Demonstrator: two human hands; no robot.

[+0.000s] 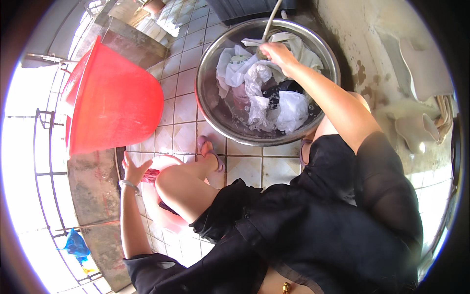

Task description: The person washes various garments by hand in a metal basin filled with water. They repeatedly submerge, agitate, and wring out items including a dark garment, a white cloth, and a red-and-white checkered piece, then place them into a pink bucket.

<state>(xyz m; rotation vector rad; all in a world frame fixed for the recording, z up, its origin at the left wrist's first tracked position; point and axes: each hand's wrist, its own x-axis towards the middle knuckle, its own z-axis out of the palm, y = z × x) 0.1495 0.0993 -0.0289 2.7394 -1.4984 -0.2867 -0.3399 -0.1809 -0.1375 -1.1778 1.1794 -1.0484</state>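
Observation:
A wide metal basin (203, 110) stands on the floor before me, with water, white plastic bags (292, 110) and pale and dark cloths in it. My right hand (278, 56) reaches over its far part, fingers curled beside a pale hose (272, 20) and the wet cloth (300, 49); whether it grips either one is hard to tell. My left hand (135, 167), with a bracelet at the wrist, is raised at the left beside my knee, thumb and fingers apart. Close by it, a red cloth (149, 176) lies at a pink basin (167, 160), partly hidden by my leg.
A large red plastic tub (117, 99) lies tipped on its side at the left, by a low concrete ledge (96, 187). A dark plastic container (244, 9) stands behind the metal basin. A stained wall (352, 44) runs along the right. A blue bag (76, 244) hangs at the window bars.

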